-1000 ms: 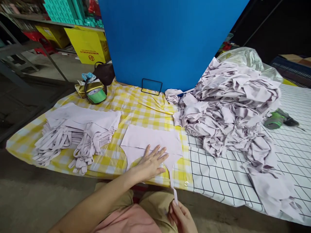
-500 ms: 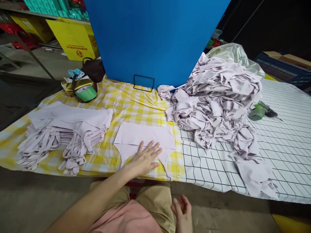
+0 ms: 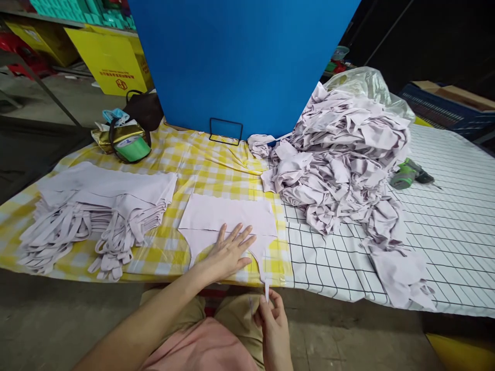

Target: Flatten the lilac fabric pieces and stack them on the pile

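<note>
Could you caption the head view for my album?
A pale cloth piece lies between a stack and a heap, left hand flat on it, right hand holding its strap.

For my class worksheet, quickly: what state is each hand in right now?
Left hand: open, laid flat on the pale cloth piece.
Right hand: closed, fingertips pinching that piece's strap.

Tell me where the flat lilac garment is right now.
In the head view, the flat lilac garment lies just left of centre on the yellow checked cloth, under the left hand, between the neat stack and the crumpled pile.
</note>
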{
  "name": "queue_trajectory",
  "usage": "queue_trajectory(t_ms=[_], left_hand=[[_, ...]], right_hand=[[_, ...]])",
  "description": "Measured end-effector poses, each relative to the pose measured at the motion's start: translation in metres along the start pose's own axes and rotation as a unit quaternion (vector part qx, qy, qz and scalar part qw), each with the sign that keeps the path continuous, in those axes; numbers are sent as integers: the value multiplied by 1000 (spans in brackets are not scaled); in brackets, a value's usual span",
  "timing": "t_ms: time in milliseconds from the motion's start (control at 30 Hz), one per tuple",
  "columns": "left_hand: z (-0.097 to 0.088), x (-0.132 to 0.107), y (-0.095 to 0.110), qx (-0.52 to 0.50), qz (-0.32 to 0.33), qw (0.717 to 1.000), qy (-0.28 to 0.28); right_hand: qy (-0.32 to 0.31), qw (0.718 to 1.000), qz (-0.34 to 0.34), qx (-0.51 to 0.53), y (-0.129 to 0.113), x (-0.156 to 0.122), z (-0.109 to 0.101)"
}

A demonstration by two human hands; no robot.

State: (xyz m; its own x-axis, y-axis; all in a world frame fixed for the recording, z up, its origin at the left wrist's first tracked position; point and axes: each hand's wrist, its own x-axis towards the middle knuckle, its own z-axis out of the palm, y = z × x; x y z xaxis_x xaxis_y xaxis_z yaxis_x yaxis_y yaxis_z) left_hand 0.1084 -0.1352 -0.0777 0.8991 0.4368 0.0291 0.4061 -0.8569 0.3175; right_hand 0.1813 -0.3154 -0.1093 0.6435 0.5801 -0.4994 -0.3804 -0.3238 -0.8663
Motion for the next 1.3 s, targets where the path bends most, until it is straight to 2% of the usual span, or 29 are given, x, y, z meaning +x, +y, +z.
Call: queue_trajectory(t_ms=[133, 200, 267, 333, 400, 500, 600, 633, 700, 800, 900, 1033, 1167, 1233, 1300], left_hand=[[0, 0, 0, -5, 4, 1000, 4], [1, 0, -1, -5, 4, 1000, 11], [1, 0, -1, -5, 3, 1000, 16], [2, 0, -1, -6, 2, 1000, 15], [2, 0, -1, -8, 2, 1000, 10], [2, 0, -1, -9, 3, 1000, 8], [1, 0, -1, -5, 1, 1000, 6], [0, 0, 0, -4, 0, 1000, 4], [-1, 0, 0, -6, -2, 1000, -2], [-2, 1, 1, -6, -2, 1000, -14], [-1, 0, 0, 1, 1, 1000, -8], [1, -2, -1, 12, 9, 1000, 12], [2, -1, -2, 19, 9, 1000, 14], [3, -1, -2, 19, 8, 1000, 15], [3, 0, -2, 16, 7, 1000, 16]], right_hand=[[-62, 980, -45, -182, -11, -12, -15], [-127, 970, -23, -208, -20, -15, -25], [-223, 962, 64, -142, -29, -16, -35], [-281, 950, 135, -12, -37, -16, -45], [-253, 949, 145, 117, -38, -14, -54], [-142, 956, 152, 207, -19, -5, -63], [-67, 961, 231, 140, 17, 2, -68], [-32, 967, 234, 98, 28, 4, -68], [47, 982, 181, 18, 39, 6, -64], [105, 992, 44, -53, 29, 12, -49], [60, 995, -13, -83, 8, 20, -29], [-57, 993, -18, -101, 1, 22, -15], [-115, 985, -45, -123, 6, 5, -28], [-147, 982, -29, -117, 3, -8, -39], [-149, 986, -6, -77, -5, -23, -48]])
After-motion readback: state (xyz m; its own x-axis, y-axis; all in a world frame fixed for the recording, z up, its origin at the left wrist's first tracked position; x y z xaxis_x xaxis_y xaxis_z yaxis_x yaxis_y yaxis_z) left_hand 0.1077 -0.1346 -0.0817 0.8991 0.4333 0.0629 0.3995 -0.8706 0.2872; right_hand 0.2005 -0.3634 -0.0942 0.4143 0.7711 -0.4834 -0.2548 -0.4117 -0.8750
